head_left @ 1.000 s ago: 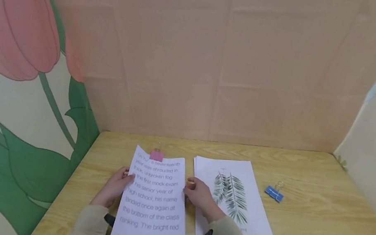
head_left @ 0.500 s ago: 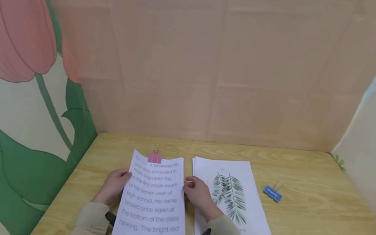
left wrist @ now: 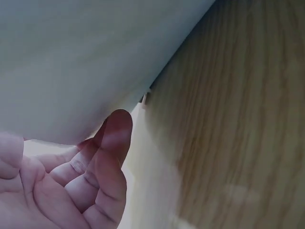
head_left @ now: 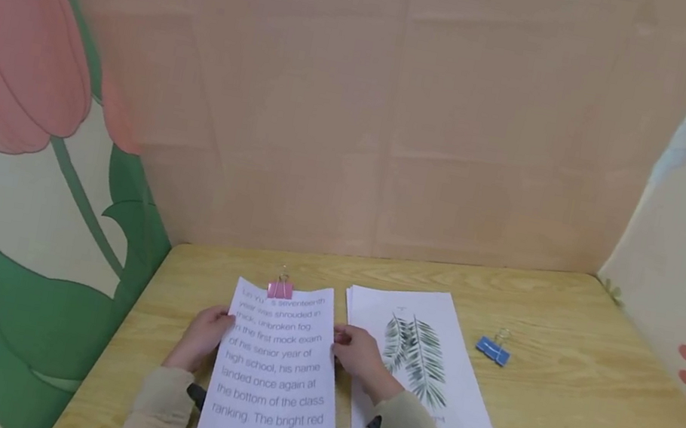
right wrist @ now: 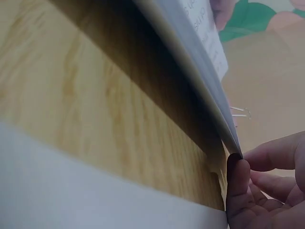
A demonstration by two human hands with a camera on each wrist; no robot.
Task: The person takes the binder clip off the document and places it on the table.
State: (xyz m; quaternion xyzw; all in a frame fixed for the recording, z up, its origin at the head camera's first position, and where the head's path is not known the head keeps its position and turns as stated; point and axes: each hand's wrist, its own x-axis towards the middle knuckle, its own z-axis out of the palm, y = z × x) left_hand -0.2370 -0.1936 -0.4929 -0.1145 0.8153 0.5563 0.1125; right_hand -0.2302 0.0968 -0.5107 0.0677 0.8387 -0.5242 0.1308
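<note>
A sheaf of printed text pages (head_left: 275,382) is held up off the table, its side edges between my two hands. A pink binder clip (head_left: 280,289) sits on its top edge. My left hand (head_left: 202,333) holds the left edge; in the left wrist view, the fingers (left wrist: 116,138) reach beneath the paper (left wrist: 86,62). Thumb and finger of my right hand (head_left: 362,359) pinch the right edge, as the right wrist view shows with the hand (right wrist: 274,183) at the page edge. Another paper stack (head_left: 458,418), printed with green palm leaves, lies flat beside my right hand.
To the right of the leaf stack, a blue binder clip (head_left: 492,350) lies on the wooden table (head_left: 591,411). A pinkish covering (head_left: 290,82) hangs behind the table. Painted walls stand at both sides.
The clipped pages have come down slightly, with both hands still on their edges. The view has shifted a little to the right. The leaf stack and blue clip stay put.
</note>
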